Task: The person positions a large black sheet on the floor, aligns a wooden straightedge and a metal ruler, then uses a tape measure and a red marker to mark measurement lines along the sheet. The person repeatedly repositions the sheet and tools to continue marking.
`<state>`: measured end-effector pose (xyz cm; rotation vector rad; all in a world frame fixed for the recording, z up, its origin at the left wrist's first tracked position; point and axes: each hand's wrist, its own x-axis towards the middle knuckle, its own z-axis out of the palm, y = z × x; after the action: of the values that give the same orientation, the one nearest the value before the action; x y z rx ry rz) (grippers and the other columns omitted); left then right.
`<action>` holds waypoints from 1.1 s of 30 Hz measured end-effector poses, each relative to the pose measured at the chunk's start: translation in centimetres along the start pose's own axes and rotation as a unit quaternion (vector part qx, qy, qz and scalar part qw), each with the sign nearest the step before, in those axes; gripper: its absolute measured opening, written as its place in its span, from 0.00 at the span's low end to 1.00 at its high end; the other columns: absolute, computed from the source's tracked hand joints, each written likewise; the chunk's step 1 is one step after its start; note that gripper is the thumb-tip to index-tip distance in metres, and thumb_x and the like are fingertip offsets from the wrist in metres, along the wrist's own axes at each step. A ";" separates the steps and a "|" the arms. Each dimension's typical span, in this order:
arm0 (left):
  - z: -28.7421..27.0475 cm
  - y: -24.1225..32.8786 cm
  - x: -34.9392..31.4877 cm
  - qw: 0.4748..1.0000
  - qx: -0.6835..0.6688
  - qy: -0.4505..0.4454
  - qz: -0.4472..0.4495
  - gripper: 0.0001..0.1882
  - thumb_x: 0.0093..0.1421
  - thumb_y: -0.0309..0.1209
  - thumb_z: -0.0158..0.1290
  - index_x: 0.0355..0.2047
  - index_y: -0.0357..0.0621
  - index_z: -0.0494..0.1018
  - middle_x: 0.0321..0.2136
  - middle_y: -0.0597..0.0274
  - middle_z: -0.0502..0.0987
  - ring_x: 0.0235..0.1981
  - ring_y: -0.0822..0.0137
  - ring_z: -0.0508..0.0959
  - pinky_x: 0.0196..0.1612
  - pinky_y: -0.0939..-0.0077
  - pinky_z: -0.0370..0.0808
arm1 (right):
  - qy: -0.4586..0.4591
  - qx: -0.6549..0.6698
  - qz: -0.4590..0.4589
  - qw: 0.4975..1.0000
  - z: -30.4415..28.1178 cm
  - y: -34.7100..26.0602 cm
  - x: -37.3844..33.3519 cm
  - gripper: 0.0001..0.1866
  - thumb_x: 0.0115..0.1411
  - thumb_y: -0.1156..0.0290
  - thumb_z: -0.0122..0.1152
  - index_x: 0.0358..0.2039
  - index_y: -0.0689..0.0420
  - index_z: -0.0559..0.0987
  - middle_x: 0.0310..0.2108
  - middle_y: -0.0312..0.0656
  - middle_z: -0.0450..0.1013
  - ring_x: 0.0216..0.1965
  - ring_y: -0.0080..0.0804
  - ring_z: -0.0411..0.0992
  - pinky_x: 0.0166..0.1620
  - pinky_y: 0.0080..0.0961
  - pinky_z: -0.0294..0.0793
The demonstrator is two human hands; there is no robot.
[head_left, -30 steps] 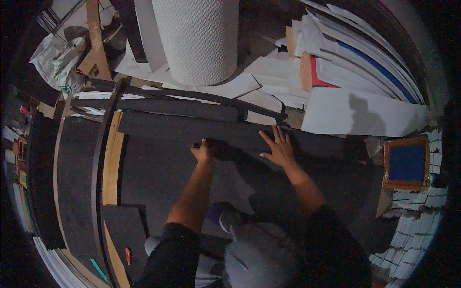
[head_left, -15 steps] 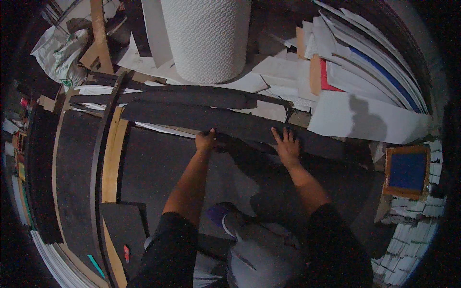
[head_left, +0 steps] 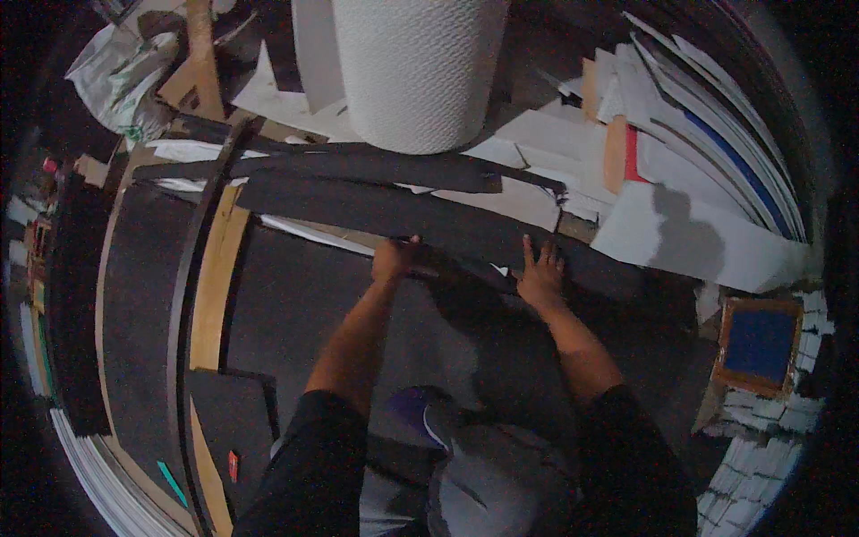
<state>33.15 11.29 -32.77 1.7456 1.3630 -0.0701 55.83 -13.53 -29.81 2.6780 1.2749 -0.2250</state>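
A long strip of black sheet material runs across the far side of a large dark sheet. My left hand is closed at the strip's near edge, its thumb on top and its other fingers mostly hidden. To the right, my right hand lies on the same strip with fingers stretched out and apart. A thin white edge shows under the strip left of my left hand, and a small white bit peeks out beside my right hand.
Behind stands a large white textured roll. A long dark bar and a wooden board lie at left, near a red cutter. Stacked sheets lean at far right, above a blue framed panel.
The view has shifted a little, so the far things sit further right. My left hand has turned slightly, its thumb now pointing more to the right. The white bit beside my right hand has come into sight.
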 end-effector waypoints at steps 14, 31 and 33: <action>-7.5 -11.2 -13.8 0.992 -0.071 0.091 0.048 0.30 0.60 0.56 0.59 0.41 0.37 0.82 0.37 0.45 0.83 0.42 0.48 0.83 0.46 0.57 0.78 | -0.001 0.134 -0.231 0.964 -7.1 -18.7 -2.9 0.36 0.61 0.59 0.60 0.70 0.44 0.62 0.68 0.55 0.58 0.66 0.59 0.61 0.65 0.54 0.62; -21.5 -25.5 -49.4 0.948 -0.086 0.306 -0.026 0.26 0.60 0.52 0.60 0.44 0.40 0.81 0.42 0.47 0.83 0.45 0.50 0.83 0.49 0.59 0.78 | 0.059 0.075 -0.634 0.768 -18.8 -44.7 -29.0 0.36 0.63 0.54 0.62 0.69 0.44 0.63 0.68 0.55 0.58 0.68 0.54 0.58 0.64 0.47 0.65; -21.9 -29.3 -51.0 0.949 -0.050 0.308 -0.053 0.26 0.60 0.52 0.60 0.44 0.40 0.81 0.42 0.48 0.83 0.45 0.51 0.83 0.49 0.59 0.78 | 0.043 0.039 -0.672 0.738 -19.4 -47.0 -32.6 0.37 0.62 0.53 0.63 0.70 0.43 0.62 0.68 0.56 0.58 0.69 0.53 0.58 0.64 0.47 0.66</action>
<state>-20.22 -12.64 -10.04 1.6704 1.8654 0.5189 0.16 -4.78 -8.22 1.2324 2.9666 -0.2909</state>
